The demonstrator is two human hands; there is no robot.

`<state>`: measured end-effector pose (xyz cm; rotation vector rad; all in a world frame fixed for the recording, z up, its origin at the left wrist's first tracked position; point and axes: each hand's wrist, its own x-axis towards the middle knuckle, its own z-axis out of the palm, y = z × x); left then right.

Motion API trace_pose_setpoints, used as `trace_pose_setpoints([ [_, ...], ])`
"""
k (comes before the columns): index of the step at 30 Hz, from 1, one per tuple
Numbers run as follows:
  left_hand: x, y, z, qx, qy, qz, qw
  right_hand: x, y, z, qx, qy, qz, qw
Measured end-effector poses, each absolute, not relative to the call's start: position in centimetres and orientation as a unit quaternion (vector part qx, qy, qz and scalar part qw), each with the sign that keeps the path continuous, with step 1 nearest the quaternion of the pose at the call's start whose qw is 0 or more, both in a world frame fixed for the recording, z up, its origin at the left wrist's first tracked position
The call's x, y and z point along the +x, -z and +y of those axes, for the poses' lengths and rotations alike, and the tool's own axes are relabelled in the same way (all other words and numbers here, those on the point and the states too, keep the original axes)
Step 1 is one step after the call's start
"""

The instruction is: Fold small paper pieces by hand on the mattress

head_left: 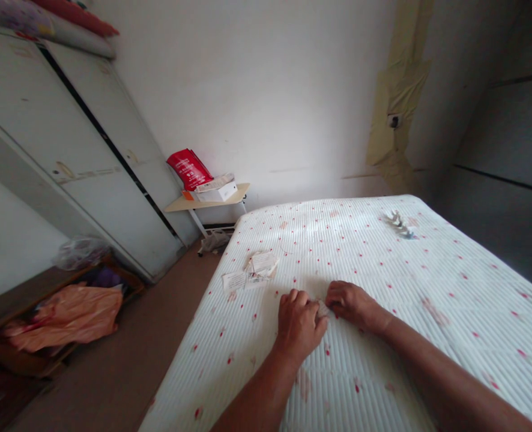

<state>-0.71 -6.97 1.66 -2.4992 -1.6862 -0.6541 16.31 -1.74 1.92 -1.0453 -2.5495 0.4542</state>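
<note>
Both hands are low over a white ribbed bedcover (302,240) with small red marks. Between them is a small piece of printed paper (322,309), partly covered by fingers. My left hand (299,321) is closed on its left side, thumb and fingers curled at the paper. From the right, my right hand (349,303) pinches its edge with curled fingers. Beyond my left hand lies a loose pile of printed paper slips (261,265). A row of small crumpled whitish pieces (400,225) rests near the far right of the bed.
A small table (180,204) beyond the bed's far left corner holds a red bag (189,170) and a white box (221,192). Grey cabinets (99,156) stand left. An orange plastic bag (72,315) lies on a low wooden shelf. A socket (394,122) is on the wall.
</note>
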Motion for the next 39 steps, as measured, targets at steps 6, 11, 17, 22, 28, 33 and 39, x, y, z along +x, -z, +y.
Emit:
trace_pose_setpoints([
  [6, -1.1, -1.5, -6.7, -0.813, 0.213, -0.542, 0.004, 16.6, -2.2, -2.0, -0.369, -0.212, -0.878, 0.219],
  [11, -1.2, -1.5, -6.5, -0.812, 0.214, -0.543, -0.004, 16.6, -1.8, -2.0, -0.346, -0.212, -0.886, 0.225],
  [17, -1.4, -1.7, -6.7, -0.82, 0.221, -0.527, 0.011, 16.4, -1.2, -1.9, -0.334, -0.167, -0.902, 0.215],
  [22, -1.5, -1.2, -6.8, -0.821, 0.224, -0.524, 0.034, 16.3, -1.2, -1.9, -0.328, -0.152, -0.908, 0.212],
  [28, -1.7, -1.0, -6.6, -0.823, 0.221, -0.523, 0.039, 16.3, -1.5, -2.1, -0.333, -0.168, -0.9, 0.224],
  [33, -1.9, -1.0, -6.5, -0.822, 0.226, -0.523, 0.025, 16.2, -1.1, -2.1, -0.326, -0.174, -0.902, 0.225],
  [39, -1.8, -1.1, -6.8, -0.828, 0.224, -0.514, 0.025, 16.2, -0.8, -2.1, -0.329, -0.177, -0.897, 0.235],
])
